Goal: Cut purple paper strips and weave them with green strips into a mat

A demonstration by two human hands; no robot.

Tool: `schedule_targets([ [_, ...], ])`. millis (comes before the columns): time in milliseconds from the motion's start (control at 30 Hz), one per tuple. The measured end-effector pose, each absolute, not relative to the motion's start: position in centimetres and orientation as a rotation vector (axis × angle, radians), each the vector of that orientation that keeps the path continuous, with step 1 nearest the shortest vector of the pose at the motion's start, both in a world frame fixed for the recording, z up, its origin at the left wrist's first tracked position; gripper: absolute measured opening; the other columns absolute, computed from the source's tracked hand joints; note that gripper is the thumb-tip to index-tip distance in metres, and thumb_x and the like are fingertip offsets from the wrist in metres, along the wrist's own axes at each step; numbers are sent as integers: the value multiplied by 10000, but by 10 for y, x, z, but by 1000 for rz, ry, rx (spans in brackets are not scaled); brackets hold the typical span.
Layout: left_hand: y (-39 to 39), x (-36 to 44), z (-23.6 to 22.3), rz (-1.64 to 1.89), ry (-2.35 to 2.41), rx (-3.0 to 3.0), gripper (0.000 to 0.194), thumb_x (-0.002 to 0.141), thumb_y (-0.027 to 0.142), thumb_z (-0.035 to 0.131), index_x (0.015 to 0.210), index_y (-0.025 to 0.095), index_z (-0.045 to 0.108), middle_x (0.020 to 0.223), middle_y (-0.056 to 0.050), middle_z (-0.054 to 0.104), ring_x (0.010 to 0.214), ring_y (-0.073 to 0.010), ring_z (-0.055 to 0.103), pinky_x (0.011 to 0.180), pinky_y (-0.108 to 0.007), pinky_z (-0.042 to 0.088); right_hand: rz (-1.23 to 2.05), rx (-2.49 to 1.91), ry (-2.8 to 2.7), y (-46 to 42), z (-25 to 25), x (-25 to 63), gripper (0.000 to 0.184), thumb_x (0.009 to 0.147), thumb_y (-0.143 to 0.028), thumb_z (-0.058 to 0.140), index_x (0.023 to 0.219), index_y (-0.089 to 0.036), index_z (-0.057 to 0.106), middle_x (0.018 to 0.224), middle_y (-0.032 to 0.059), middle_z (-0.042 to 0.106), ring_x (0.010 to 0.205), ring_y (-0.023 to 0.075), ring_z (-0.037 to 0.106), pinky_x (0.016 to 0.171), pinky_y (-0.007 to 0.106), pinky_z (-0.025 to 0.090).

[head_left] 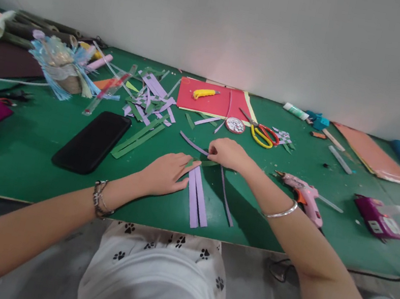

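My left hand (167, 172) lies on the green table, fingers stretched out. Its index finger presses the upper end of two purple paper strips (196, 200) lying side by side, where a short green paper strip (210, 163) crosses them. Just up and right of it, my right hand (228, 153) is closed in a pinch on a thin purple paper strip (193, 144) that sticks out to its left. The fingertips partly hide the hold. Another narrow purple strip (226, 198) runs from below my right hand toward the table's front edge.
A black phone (92, 142), green strips (138, 141) and a heap of paper scraps (153, 95) lie left. Behind are a yellow cutter (204, 93) on red paper (186, 96), a round tin (235, 125) and scissors (262, 136). A pink glue gun (305, 196) lies right.
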State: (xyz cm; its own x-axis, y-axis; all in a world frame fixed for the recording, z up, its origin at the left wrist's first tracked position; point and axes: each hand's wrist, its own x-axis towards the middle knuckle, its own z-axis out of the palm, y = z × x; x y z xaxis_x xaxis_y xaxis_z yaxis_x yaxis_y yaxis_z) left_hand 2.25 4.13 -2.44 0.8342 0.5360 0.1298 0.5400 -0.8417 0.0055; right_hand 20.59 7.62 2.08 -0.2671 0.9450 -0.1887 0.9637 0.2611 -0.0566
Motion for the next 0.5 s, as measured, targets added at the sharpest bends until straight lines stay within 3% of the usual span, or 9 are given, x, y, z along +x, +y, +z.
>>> schedule_targets([
  [133,41,23,-24,-192,-882,-2981,420,836,250,336,1211,101,455,1008,-127,559,879,-229,534,740,-344,447,-400,1817,2531,81,18,208,39,701,-153,578,680,-170,606,733,42,643,685,152,580,560,231,358],
  [267,42,23,-24,-195,-879,-2991,422,839,259,332,1211,100,454,1011,-125,561,877,-226,532,744,-344,446,-1020,1883,2543,86,19,213,75,731,-118,528,666,-155,523,563,-33,557,512,82,543,517,191,389],
  [367,42,23,-24,-210,-874,-2992,419,843,268,333,1210,105,452,1012,-120,562,881,-223,530,750,-342,445,-1476,1990,2377,86,19,215,132,756,-109,504,640,-161,468,535,-51,541,491,65,550,473,162,390],
  [500,42,23,-25,-230,-869,-2984,408,844,272,332,1198,114,460,1004,-115,563,883,-221,529,749,-340,443,-1755,2130,2230,83,16,216,184,779,-87,483,616,-161,444,527,-40,574,511,61,579,500,152,426],
])
